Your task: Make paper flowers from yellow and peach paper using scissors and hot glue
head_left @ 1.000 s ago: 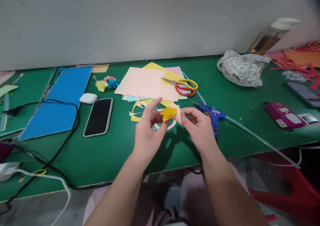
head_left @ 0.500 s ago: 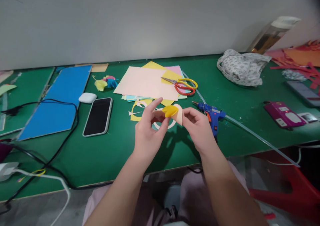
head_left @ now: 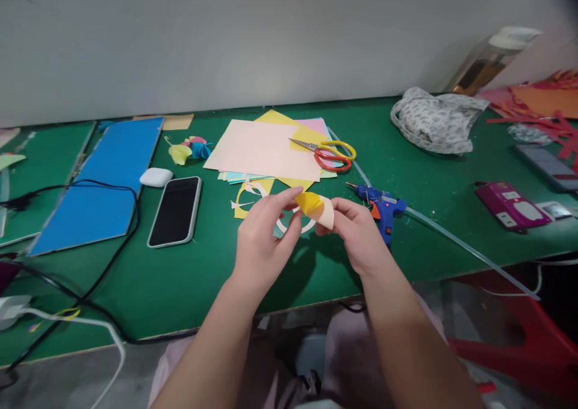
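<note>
I see my left hand (head_left: 262,240) and right hand (head_left: 356,234) pinching a curled yellow-and-peach paper piece (head_left: 316,207) between their fingers, above the worktop (head_left: 203,276). It looks light, creasable; best held by its edges.

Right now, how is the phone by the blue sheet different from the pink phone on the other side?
The black phone shows a dark blank screen with a pale rim; the pink phone is magenta with white patches. The black phone lies left of the hands, the pink one far right. Both lie flat on the green table, untouched.
</note>
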### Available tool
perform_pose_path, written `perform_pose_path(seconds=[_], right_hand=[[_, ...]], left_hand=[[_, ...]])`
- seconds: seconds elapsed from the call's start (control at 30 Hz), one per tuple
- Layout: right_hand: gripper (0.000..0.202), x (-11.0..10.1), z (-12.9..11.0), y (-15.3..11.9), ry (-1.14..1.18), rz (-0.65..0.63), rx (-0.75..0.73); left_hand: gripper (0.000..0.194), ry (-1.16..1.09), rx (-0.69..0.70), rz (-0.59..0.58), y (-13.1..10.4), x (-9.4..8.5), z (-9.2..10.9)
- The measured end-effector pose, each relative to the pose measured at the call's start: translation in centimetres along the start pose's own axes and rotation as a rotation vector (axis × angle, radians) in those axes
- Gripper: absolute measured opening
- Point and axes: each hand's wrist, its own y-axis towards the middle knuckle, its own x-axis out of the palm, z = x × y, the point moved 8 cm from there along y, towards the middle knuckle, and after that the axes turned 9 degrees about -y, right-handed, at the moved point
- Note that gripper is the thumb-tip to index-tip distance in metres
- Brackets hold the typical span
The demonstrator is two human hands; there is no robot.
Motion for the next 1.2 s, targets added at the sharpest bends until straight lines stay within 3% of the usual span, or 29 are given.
perform_pose_path(seconds=[0.2,0.3,0.53,0.67,0.83,0.97,1.2], right_hand=[[0.012,1.2,0.7,-0.4,0.141,-0.195,0.147],[0.012,1.4,1.1,-0.6,0.203,-0.238,0.187],[0.018,1.7,1.3,-0.7,0.241,-0.263,0.205],[0.022,-0.4,-0.1,0.0,0.173,0.016,0.022],[0.014,-1.8,-3.9,-1.5,-0.117,0.245,-0.427],[0.020,-0.2,-6.6,-3.6,-0.515,0.235,-0.760],[0.015,0.3,-7.5,-4.4,-0.579,0.224,-0.889]], left_hand=[[0.032,-0.010,0.178,-0.191,0.5,-0.2,1.2],[0.035,-0.036,0.217,-0.199,0.4,-0.5,1.7],[0.018,-0.045,0.251,-0.151,0.2,-0.9,1.6],[0.017,-0.080,0.215,-0.132,0.3,-1.0,1.3],[0.014,-0.113,0.138,-0.105,0.5,-1.1,1.1],[0.012,-0.169,0.086,-0.114,0.4,-1.0,1.0],[0.012,-0.271,0.057,-0.109,0.3,-1.1,1.1]])
